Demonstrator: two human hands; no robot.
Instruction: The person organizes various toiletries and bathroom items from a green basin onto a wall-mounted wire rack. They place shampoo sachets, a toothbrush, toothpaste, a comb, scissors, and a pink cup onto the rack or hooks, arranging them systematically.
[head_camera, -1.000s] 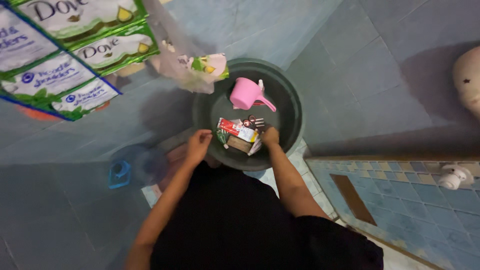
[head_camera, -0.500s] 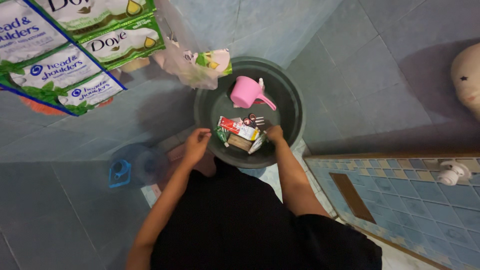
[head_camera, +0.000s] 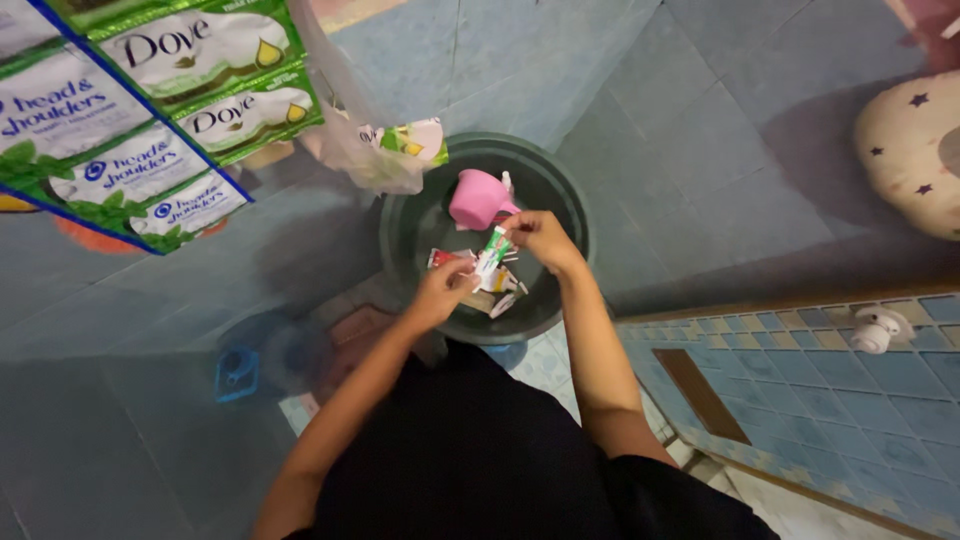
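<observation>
A dark green round basin (head_camera: 566, 205) stands on the blue tiled floor. Inside it lie a pink scoop (head_camera: 476, 198), a red and white tube box (head_camera: 447, 259) and other small packets. Above the basin my right hand (head_camera: 541, 237) grips the top of a green and white tube (head_camera: 491, 254), lifted clear of the pile. My left hand (head_camera: 443, 291) closes on the tube's lower end. Both arms reach forward over my black shirt.
Strips of green and white sachets (head_camera: 150, 110) and a clear plastic bag (head_camera: 368, 140) hang at upper left. A blue floor drain cover (head_camera: 238, 371) lies at left. A tiled ledge with a white knob (head_camera: 877, 328) sits right; a cream star-patterned object (head_camera: 905, 150) is upper right.
My right hand lifted the green and white tube out of the basin's pile. My left hand left the basin's rim and came in to take the tube's lower end.
</observation>
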